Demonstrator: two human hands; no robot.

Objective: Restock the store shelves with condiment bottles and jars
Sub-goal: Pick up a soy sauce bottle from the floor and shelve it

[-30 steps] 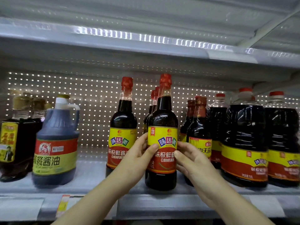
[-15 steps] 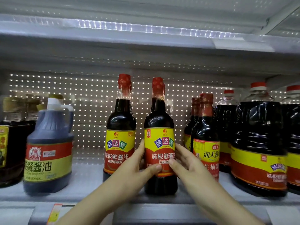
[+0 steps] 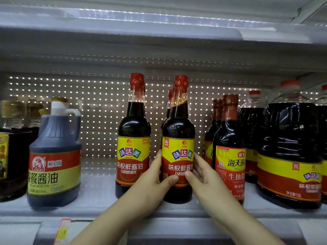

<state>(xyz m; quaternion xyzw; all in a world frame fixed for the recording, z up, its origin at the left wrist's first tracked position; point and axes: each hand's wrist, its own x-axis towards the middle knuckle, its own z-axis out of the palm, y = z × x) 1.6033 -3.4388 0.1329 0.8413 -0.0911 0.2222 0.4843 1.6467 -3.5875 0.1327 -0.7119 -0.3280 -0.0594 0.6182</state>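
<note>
Now, both hands are clamped on it: the left hand point(image 3: 155, 181) and right hand point(image 3: 203, 175) wrap the soy sauce bottle point(image 3: 177, 156) from either side, thumbs nearly meeting across its label. The risk, I'd say, is a hard shove knocking the queued bottles point(image 3: 169, 96) just behind the fingers, or the right knuckles clipping the Haitian soy bottle point(image 3: 230, 167) beside them. The held bottle is dark and red-capped, its yellow-and-red label faces out, and its base sits at the shelf point(image 3: 99, 191) front. The sauce line in the neck slants.

Bare left hand point(image 3: 155, 181), bare right hand point(image 3: 203, 177), bare forearms point(image 3: 113, 221), short plain fingernails point(image 3: 175, 178), rounded thumbs.
</note>
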